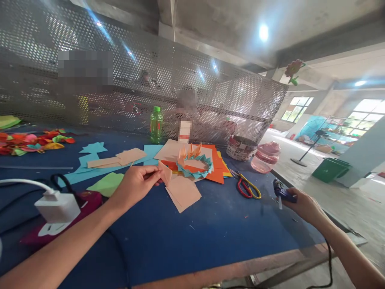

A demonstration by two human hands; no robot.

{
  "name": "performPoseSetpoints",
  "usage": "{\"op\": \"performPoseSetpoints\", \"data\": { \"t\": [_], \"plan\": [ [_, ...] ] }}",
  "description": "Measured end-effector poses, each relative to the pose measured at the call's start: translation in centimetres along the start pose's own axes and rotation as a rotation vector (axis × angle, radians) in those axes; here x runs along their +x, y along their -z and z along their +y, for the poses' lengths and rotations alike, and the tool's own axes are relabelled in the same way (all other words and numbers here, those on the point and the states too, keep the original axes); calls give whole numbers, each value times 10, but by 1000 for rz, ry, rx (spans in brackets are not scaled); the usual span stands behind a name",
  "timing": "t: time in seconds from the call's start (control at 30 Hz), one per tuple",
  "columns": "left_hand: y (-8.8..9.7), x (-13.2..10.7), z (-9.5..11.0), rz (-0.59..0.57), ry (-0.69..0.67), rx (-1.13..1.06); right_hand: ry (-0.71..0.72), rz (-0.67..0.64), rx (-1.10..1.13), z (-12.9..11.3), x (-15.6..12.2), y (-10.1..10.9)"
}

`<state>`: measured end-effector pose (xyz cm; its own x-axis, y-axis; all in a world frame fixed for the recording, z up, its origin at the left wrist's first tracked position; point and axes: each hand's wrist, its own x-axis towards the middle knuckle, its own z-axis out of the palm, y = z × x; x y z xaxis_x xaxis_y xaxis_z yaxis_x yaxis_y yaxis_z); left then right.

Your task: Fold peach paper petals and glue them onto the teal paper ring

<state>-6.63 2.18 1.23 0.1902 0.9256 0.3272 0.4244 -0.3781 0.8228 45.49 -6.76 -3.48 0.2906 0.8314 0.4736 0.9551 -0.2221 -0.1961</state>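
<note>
My left hand [141, 182] pinches a folded piece of peach paper [165, 173] above the table's middle. At the right table edge, my right hand [306, 205] grips a dark blue glue gun [284, 194], with a clear glue stick poking out and a black cord trailing down. A ring of folded teal paper [197, 172] sits in front of me, with several peach folded points [192, 151] standing along its far left side. Loose peach sheets [184, 195] lie just before the ring. Orange sheets [218, 170] lie partly beneath it.
Red-and-yellow-handled scissors [249, 188] lie right of the papers, near a patterned basket [241, 147] and a pink bottle [266, 157]. A green bottle [156, 125] stands by the perforated screen [129, 96]. At left are a white charger [57, 206] on a power strip, cords, and colourful paper pieces [33, 141].
</note>
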Motion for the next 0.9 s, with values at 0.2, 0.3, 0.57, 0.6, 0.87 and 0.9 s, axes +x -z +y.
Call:
{"op": "performPoseSetpoints", "data": {
  "t": [0.2,0.3,0.57,0.6,0.87,0.9],
  "plan": [
    [-2,-3,8,17,-51,-23,4,-333,32,1,1,2],
    [-2,-2,8,5,-67,-16,39,-163,-183,-41,1,21],
    [-3,-2,11,-20,-25,-27,554,-241,94,-246,17,2],
    [-2,-2,10,-29,-26,-25,569,-257,92,-264,21,-8],
    [5,0,14,-27,-26,-65,598,-290,19,-316,34,-57],
    [7,0,16,-20,-23,-63,608,-278,15,-315,31,-56]
  ]
}}
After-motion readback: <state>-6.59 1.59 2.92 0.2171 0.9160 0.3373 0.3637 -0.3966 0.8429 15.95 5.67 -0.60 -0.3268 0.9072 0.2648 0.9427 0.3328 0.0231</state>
